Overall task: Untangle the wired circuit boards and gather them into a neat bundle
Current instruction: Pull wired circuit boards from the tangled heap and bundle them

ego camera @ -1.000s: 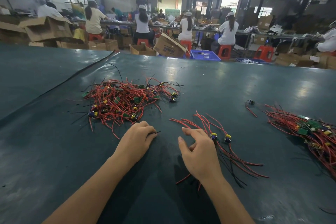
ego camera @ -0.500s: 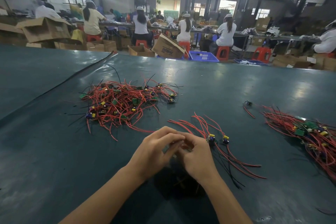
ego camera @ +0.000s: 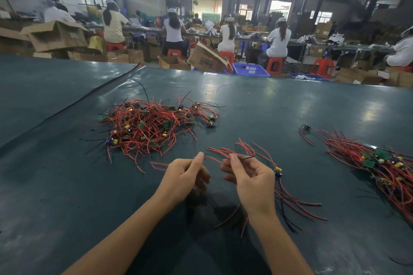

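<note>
Red wire tangle [ego camera: 152,125] ahead, neater bundle [ego camera: 384,169] right, boxes [ego camera: 205,59] behind

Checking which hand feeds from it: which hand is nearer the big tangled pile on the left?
Left. The left hand sits just in front of the tangled pile; the right hand is farther to the right. Both pinch a thin black wire.

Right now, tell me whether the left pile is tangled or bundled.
Tangled: the left pile lies sprawled, its red wires crossing and sticking out every way.

wire heaps [ego camera: 152,125]: 3 | loose board [ego camera: 307,127]: 1, perhaps | hands [ego camera: 182,177]: 2
</note>
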Action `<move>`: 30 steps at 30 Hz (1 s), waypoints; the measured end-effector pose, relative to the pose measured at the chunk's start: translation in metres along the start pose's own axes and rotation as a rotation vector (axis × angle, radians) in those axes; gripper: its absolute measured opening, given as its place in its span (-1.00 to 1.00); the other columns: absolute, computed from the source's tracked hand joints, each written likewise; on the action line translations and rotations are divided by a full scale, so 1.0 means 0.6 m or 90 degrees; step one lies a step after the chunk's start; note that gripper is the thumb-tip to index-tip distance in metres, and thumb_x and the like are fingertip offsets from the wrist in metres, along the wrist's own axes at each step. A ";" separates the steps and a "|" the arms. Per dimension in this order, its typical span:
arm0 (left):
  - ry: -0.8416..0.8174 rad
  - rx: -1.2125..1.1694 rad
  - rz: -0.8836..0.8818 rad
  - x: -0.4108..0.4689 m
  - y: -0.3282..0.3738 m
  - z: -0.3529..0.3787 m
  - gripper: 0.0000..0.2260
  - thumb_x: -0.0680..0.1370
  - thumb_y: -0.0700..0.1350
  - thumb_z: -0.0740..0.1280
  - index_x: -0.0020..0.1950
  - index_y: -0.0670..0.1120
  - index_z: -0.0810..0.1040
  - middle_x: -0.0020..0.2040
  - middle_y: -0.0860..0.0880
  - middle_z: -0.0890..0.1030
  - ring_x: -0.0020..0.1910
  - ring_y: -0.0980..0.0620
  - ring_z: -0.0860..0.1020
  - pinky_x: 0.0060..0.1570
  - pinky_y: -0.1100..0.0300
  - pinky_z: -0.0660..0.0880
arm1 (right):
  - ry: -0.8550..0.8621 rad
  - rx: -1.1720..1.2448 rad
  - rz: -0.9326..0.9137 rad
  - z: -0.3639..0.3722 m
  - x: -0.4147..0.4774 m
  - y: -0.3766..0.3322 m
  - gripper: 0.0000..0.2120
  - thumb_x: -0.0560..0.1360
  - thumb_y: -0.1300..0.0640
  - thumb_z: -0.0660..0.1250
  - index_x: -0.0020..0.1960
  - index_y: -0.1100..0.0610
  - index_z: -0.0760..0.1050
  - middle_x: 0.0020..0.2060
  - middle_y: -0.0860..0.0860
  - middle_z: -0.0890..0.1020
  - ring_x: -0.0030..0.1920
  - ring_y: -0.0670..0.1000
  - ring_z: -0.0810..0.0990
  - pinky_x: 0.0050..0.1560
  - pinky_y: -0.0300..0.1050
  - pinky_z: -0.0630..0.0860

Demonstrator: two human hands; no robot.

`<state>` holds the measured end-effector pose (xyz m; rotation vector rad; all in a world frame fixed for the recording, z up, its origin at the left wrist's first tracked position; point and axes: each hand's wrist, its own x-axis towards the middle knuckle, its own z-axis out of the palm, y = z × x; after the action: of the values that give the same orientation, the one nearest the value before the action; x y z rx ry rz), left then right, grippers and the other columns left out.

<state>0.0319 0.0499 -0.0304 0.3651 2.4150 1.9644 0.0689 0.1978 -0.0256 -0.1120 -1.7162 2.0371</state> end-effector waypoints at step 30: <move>0.047 -0.358 -0.112 -0.010 0.032 0.018 -0.70 0.37 0.13 0.41 -0.28 -0.09 0.50 -0.39 -0.10 0.62 -0.47 0.04 0.56 -0.41 0.27 0.51 | -0.131 -0.105 0.027 0.013 -0.021 -0.016 -0.81 0.49 0.32 0.41 -0.12 0.04 0.66 -0.32 -0.09 0.67 -0.33 -0.18 0.59 -0.24 -0.23 0.54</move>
<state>0.0424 0.0626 -0.0151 0.0635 1.7338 2.4695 0.0804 0.1865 -0.0177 0.0084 -2.0230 1.9923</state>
